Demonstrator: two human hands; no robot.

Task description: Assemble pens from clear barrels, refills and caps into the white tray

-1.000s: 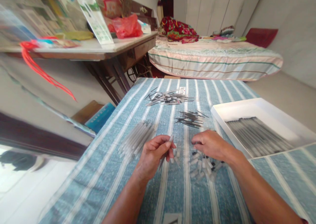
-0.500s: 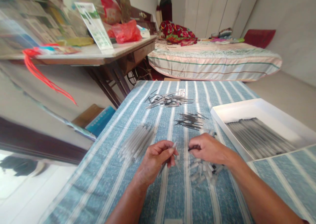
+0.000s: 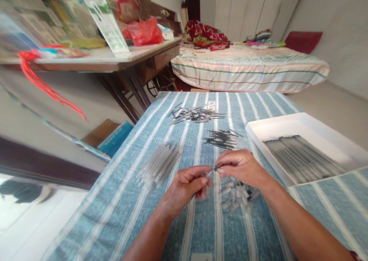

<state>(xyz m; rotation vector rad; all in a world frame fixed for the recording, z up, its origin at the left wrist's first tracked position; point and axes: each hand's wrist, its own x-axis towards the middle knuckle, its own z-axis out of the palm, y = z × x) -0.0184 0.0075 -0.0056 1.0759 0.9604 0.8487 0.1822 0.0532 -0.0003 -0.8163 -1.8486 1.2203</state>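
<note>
My left hand (image 3: 186,186) is closed round a translucent pen barrel (image 3: 211,174), whose end points toward the other hand. In the fingertips of my right hand (image 3: 243,168) is a small black piece (image 3: 215,169), touching or nearly touching the barrel's end; its exact kind is too small to tell. Just below my right hand lies a heap of short translucent pen caps (image 3: 240,199). To the left of my left hand, a bundle of whitish pen barrels (image 3: 159,165) rests on the cloth.
Thin black refills (image 3: 222,139) lie beyond my hands, with a mixed pile of dark and clear sticks (image 3: 195,115) farther back. At right, a white box (image 3: 276,119) holds a row of dark-filled pens (image 3: 301,157). A striped tablecloth (image 3: 120,215) covers the table; a desk (image 3: 155,58) stands left.
My right hand has moved left from above the caps, bringing the black piece to the end of the barrel. The left hand has turned slightly, barrel end toward the right.
</note>
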